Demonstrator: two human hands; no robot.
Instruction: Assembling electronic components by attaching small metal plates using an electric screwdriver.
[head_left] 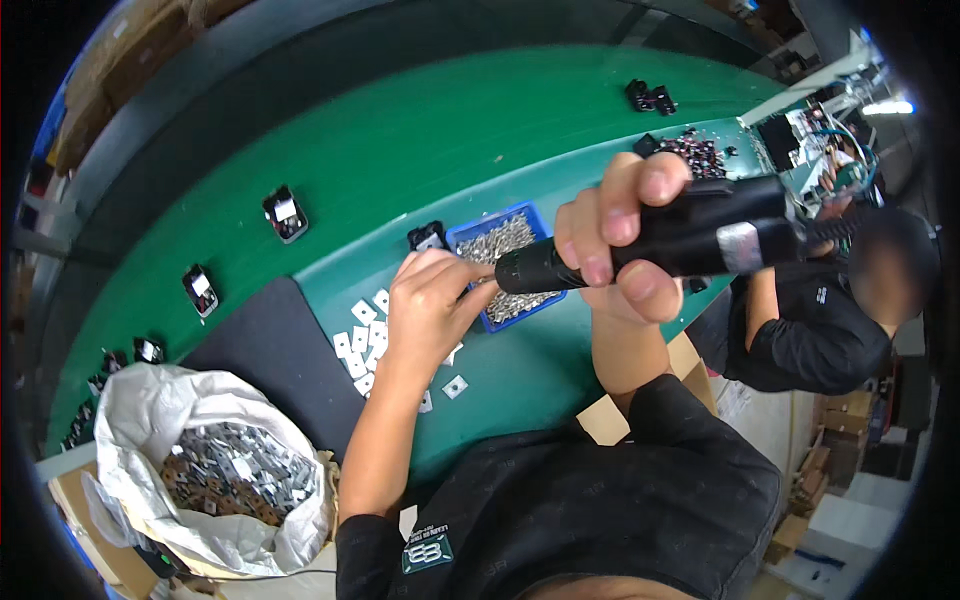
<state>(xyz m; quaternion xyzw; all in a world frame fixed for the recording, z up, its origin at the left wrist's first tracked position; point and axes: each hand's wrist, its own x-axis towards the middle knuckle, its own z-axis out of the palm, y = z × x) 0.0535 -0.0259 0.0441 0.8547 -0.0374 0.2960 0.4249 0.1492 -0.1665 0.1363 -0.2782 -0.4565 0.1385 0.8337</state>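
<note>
My right hand is wrapped round a black electric screwdriver, held nearly level with its nose pointing left. At that nose, my left hand has its thumb and fingertips pinched together. Whatever lies between those fingertips is too small and too hidden to name. Below the tool stands a blue bin filled with small silvery metal parts, partly covered by the tool and my hands. Beside my left wrist, several flat white square pieces with dark centres are scattered on the green bench.
Black units sit along the green surface beyond the bench. At left are a dark mat and a white sack of metal plates. Small parts are heaped at far right, where another person sits.
</note>
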